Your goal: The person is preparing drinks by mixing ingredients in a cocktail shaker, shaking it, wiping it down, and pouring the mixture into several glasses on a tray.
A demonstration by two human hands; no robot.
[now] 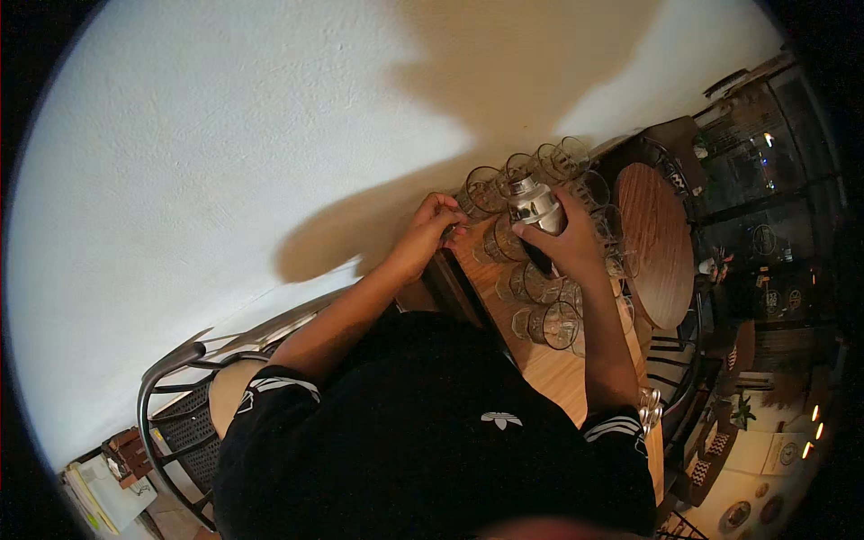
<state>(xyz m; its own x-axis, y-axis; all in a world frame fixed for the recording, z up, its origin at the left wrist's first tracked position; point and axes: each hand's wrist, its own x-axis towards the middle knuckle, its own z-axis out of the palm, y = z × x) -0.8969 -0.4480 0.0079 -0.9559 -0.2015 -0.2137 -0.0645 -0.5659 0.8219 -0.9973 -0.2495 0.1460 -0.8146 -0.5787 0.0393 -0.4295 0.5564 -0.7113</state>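
Note:
My right hand (574,236) grips a steel cocktail shaker (536,206) with a domed, capped top. It is held tilted above the wooden table (553,374), and its lower part looks dark. Clear drinking glasses (557,324) stand in rows around and beneath it, several of them on the near side. More glasses (486,185) stand along the wall behind the shaker. My left hand (435,226) is at the table's corner by the wall, fingers curled together. Something small may be between those fingertips, but it is too unclear to name.
A textured white wall (236,135) rises close along the left. Small metal cups (649,408) stand near my right elbow at the table edge. Beyond are a round wooden table (655,243) and chairs. A metal-framed chair (179,391) is behind my left arm.

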